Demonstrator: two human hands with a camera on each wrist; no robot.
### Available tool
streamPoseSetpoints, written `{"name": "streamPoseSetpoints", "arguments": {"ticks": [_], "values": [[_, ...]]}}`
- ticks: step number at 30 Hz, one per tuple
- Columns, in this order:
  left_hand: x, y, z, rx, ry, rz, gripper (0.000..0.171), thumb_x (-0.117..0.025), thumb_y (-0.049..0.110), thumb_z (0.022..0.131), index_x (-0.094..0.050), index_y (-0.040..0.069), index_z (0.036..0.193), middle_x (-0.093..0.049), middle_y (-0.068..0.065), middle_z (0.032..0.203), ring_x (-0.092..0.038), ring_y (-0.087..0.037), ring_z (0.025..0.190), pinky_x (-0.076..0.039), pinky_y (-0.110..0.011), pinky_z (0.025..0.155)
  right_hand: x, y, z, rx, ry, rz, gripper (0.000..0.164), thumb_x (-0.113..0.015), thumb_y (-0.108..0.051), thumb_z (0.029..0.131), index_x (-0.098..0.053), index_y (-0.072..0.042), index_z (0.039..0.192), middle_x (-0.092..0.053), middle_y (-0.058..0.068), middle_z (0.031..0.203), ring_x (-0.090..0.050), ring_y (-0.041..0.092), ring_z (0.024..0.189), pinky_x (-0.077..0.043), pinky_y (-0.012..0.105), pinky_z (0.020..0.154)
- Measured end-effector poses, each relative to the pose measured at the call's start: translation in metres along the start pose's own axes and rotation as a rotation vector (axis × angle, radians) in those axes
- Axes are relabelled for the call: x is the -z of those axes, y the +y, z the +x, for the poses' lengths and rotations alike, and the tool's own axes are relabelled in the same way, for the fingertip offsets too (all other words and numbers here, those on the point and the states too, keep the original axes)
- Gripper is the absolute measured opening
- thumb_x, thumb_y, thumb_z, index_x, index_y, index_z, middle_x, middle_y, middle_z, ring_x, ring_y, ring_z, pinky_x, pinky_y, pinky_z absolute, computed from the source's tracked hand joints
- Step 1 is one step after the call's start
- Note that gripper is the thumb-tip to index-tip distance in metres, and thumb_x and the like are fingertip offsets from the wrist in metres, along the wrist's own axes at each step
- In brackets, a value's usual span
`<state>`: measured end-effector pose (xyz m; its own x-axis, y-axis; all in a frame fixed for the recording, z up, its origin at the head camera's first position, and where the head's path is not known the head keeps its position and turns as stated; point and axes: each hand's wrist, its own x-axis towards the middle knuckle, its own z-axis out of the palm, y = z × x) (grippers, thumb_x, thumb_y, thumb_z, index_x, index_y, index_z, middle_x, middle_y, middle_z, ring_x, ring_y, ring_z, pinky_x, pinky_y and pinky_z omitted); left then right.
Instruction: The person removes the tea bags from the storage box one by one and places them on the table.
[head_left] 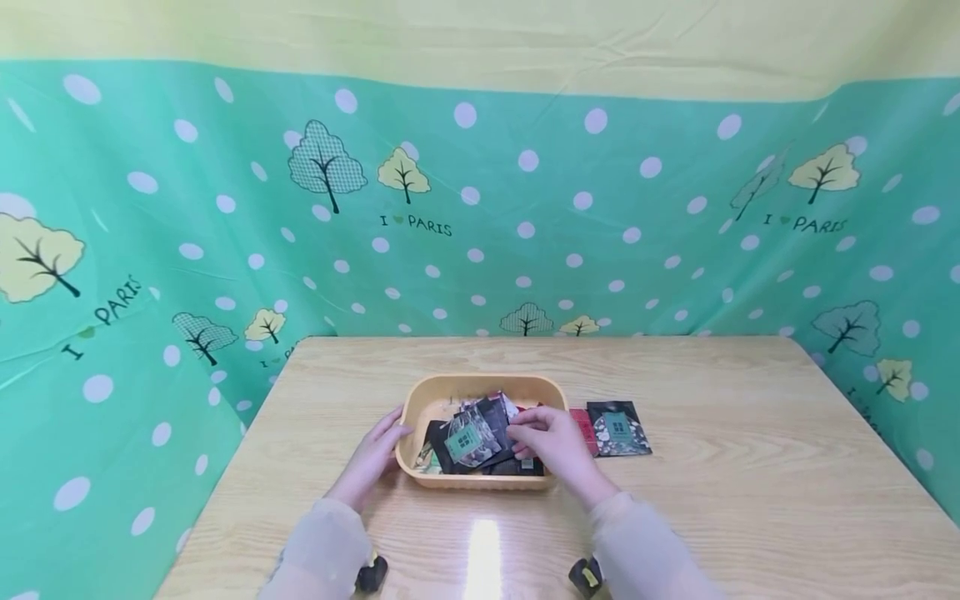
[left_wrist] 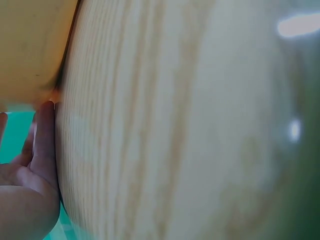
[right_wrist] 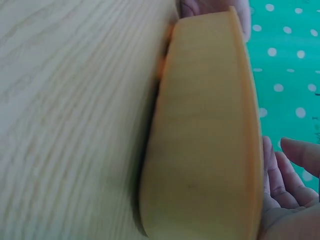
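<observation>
On the table stands a yellow-orange plastic basket with a pile of small flat packets inside. Uppermost lies a black packet with a teal label. My left hand holds the basket's left end, thumb over the rim and the other fingers along the outer wall; the left wrist view shows those fingers low beside the table. Over the basket's right rim reaches my right hand, fingertips right at the packets. In the right wrist view its thumb stands apart from the loosely bent fingers, partly hidden by the basket wall.
Right of the basket lie another black packet with a teal label and a red packet, partly covered by my right hand. The wooden table ends at a green dotted curtain at the back and sides.
</observation>
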<state>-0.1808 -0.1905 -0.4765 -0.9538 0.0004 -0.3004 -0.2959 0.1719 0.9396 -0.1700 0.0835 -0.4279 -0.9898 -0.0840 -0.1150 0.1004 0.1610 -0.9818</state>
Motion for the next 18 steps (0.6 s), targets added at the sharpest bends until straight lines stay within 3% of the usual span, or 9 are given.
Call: {"name": "streamPoseSetpoints", "arguments": {"ticks": [10, 18], "values": [[-0.001, 0.002, 0.001, 0.015, -0.004, -0.007, 0.063, -0.050, 0.028, 0.099, -0.029, 0.012, 0.156, -0.028, -0.025, 0.159, -0.047, -0.041, 0.136, -0.046, -0.046, 0.110, -0.012, 0.005, 0.004, 0.013, 0.005, -0.245, 0.015, -0.069, -0.007, 0.090, -0.070, 0.002, 0.102, -0.071, 0.011, 0.090, -0.067, 0.014, 0.070, -0.061, 0.029, 0.066], [0.000, 0.001, 0.001, 0.008, -0.018, 0.006, 0.065, -0.050, 0.029, 0.100, -0.026, 0.009, 0.157, -0.027, -0.028, 0.158, -0.046, -0.042, 0.136, -0.045, -0.046, 0.111, -0.015, 0.010, 0.011, 0.005, -0.006, -0.328, 0.017, -0.071, -0.010, 0.089, -0.070, 0.001, 0.102, -0.071, 0.009, 0.086, -0.065, 0.013, 0.066, -0.059, 0.026, 0.062]]}}
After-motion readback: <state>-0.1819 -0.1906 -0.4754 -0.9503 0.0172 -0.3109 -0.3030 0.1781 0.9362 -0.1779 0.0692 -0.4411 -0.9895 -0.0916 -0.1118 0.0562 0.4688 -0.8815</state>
